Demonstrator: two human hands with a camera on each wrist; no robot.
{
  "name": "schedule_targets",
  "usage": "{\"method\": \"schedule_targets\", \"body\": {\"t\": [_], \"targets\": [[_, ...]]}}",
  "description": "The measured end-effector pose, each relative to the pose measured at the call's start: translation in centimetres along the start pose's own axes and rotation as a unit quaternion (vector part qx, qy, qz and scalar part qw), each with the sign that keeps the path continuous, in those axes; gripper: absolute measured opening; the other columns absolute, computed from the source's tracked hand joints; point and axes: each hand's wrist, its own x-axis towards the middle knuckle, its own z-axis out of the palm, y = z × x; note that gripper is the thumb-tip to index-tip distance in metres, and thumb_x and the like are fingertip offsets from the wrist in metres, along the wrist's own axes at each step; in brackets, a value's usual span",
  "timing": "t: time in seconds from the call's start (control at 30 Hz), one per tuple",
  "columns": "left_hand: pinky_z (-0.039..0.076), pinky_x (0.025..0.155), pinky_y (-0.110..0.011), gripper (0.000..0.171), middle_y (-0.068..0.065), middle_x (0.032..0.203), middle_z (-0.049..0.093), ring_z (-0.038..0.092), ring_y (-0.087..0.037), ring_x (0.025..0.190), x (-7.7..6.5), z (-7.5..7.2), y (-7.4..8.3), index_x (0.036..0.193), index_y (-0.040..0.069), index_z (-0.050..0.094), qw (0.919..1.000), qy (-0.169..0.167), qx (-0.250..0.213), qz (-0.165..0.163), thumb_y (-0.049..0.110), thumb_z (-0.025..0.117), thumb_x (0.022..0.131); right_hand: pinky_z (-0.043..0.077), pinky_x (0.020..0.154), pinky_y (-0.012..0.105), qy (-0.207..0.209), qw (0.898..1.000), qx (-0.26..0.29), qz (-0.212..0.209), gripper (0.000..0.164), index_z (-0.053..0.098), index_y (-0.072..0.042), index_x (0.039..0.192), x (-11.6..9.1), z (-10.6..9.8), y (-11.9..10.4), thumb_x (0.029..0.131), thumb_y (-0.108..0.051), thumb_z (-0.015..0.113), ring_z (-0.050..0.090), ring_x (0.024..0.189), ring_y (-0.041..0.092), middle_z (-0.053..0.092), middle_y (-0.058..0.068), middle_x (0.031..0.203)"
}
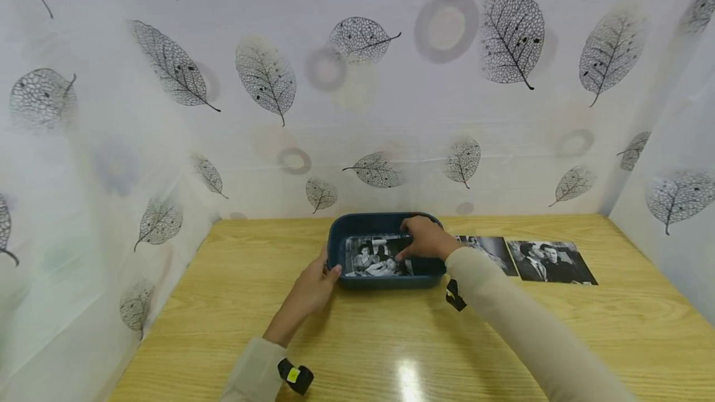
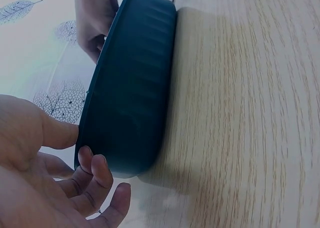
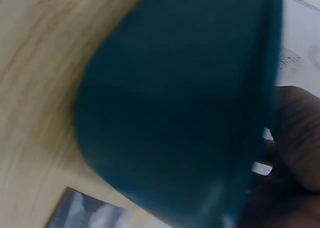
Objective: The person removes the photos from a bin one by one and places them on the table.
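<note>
A dark teal plastic basin [image 1: 391, 282] stands on the wooden table, and a black-and-white photograph [image 1: 368, 259] lies inside it. At the basin's left end my left hand [image 1: 315, 284] grips the rim; in the left wrist view its thumb is at the rim and its fingers curl against the outer wall. My right hand [image 1: 427, 237] reaches over the right end into the basin. Its thumb lies over the photograph's right part, with a finger spread toward the far side. The right wrist view mostly shows the basin wall [image 3: 170, 98], which hides the fingertips, so their hold on the photograph is unclear.
Two more black-and-white photographs lie on the table right of the basin: one [image 1: 494, 253] partly behind my right arm, another [image 1: 553, 262] farther right. A leaf-patterned curtain [image 1: 380, 116] rises behind the table [image 1: 246, 272] and along both sides.
</note>
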Motion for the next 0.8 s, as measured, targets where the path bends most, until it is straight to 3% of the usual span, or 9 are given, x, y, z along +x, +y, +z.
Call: {"method": "schedule_targets", "body": {"t": [0.3, 0.57, 0.8], "targets": [[0.047, 0.073, -0.038, 0.066, -0.012, 0.109, 0.061, 0.056, -0.023, 0.092, -0.1, -0.1, 0.2, 0.159, -0.004, 0.018, 1.0, -0.001, 0.003, -0.005, 0.02, 0.051, 0.108, 0.042, 0.103, 0.057, -0.016, 0.999, -0.002, 0.052, 0.091, 0.051, 0.005, 0.142, 0.5, 1.6, 0.2, 0.074, -0.038, 0.092, 0.046, 0.131, 0.043, 0.049, 0.026, 0.141], [0.047, 0.075, -0.04, 0.064, -0.011, 0.106, 0.061, 0.057, -0.023, 0.092, -0.1, -0.1, 0.2, 0.159, -0.003, 0.02, 0.9998, 0.003, 0.003, 0.018, 0.017, 0.052, 0.107, 0.045, 0.101, 0.055, -0.004, 0.998, -0.006, 0.056, 0.094, 0.052, 0.005, 0.141, 0.5, 2.1, 0.1, 0.069, -0.036, 0.095, 0.05, 0.125, 0.043, 0.049, 0.028, 0.137], [0.047, 0.075, -0.04, 0.065, -0.011, 0.107, 0.061, 0.057, -0.023, 0.093, -0.2, -0.2, 0.3, 0.159, -0.003, 0.02, 0.9999, 0.003, 0.001, 0.012, 0.018, 0.052, 0.107, 0.044, 0.101, 0.055, 0.0, 0.998, -0.005, 0.068, 0.092, 0.053, 0.006, 0.14, 0.8, 2.2, 0.4, 0.069, -0.034, 0.095, 0.05, 0.125, 0.043, 0.049, 0.028, 0.136]]}}
